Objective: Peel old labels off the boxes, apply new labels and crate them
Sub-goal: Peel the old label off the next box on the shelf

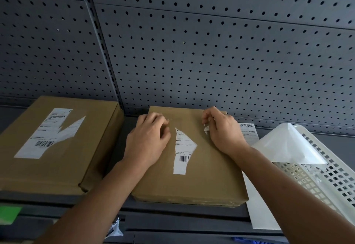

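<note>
label scrap (pixel 182 151) (barcode, blurred text) on box (pixel 194 184)

backdrop: grey pegboard (pixel 211 51) is filling the upper view | slotted rail (pixel 99 38) is running down between its panels, left of centre | dark grey shelf (pixel 123 134) is lying level below it | green patch (pixel 9 215) is showing lower left, blurred | crumpled pale scrap (pixel 115 230) is sitting at bottom centre | blue edge (pixel 249 241) is peeking in bottom right
</note>
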`<move>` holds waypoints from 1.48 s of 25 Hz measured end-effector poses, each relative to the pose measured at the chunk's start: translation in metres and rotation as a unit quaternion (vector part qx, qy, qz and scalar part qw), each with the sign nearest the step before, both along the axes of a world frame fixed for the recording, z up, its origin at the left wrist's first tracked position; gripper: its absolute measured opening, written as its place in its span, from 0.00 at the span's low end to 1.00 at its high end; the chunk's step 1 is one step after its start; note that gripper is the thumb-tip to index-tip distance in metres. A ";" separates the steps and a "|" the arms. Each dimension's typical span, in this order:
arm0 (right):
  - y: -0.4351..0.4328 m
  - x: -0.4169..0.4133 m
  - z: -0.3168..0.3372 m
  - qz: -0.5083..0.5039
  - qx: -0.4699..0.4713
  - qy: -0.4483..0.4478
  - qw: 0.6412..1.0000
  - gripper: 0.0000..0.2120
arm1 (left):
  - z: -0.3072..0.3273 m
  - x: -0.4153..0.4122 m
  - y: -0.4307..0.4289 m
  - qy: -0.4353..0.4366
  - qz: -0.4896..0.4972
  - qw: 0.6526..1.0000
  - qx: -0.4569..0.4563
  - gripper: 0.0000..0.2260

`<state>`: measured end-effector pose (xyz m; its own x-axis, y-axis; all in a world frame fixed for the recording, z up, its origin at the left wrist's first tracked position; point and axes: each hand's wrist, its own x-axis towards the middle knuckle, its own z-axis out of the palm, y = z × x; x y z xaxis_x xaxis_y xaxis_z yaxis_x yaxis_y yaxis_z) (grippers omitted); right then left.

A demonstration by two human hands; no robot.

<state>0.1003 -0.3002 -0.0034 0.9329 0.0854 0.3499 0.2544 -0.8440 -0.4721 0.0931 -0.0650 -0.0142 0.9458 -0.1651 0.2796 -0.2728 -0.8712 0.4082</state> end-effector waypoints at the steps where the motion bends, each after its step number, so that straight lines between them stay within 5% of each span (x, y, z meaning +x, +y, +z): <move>1: -0.001 -0.001 0.000 0.000 0.012 -0.003 1.000 0.12 | 0.000 0.000 0.000 0.001 0.000 1.000 0.001 0.10; 8: 0.002 -0.002 0.000 0.011 0.002 0.001 1.000 0.10 | 0.001 0.000 0.001 0.002 0.001 1.000 0.007 0.10; 13: -0.004 -0.004 0.000 -0.013 0.076 -0.011 0.997 0.11 | 0.001 0.000 0.000 -0.005 0.001 1.000 0.008 0.09; 30: 0.002 -0.005 0.004 0.002 0.044 0.016 0.999 0.10 | 0.000 0.000 0.001 -0.010 0.002 1.000 0.006 0.09; 34: -0.002 -0.008 0.006 -0.015 0.116 0.007 0.993 0.11 | 0.002 0.000 -0.001 -0.011 0.002 1.000 0.003 0.09; 37: -0.003 -0.005 0.009 0.002 0.062 -0.002 0.998 0.08 | 0.002 -0.001 0.000 -0.010 0.001 1.000 0.006 0.09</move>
<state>0.0954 -0.3036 0.0056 0.9315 0.0440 0.3612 0.2588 -0.7779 -0.5727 0.0922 -0.0649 -0.0126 0.9408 -0.1660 0.2957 -0.2782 -0.8765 0.3929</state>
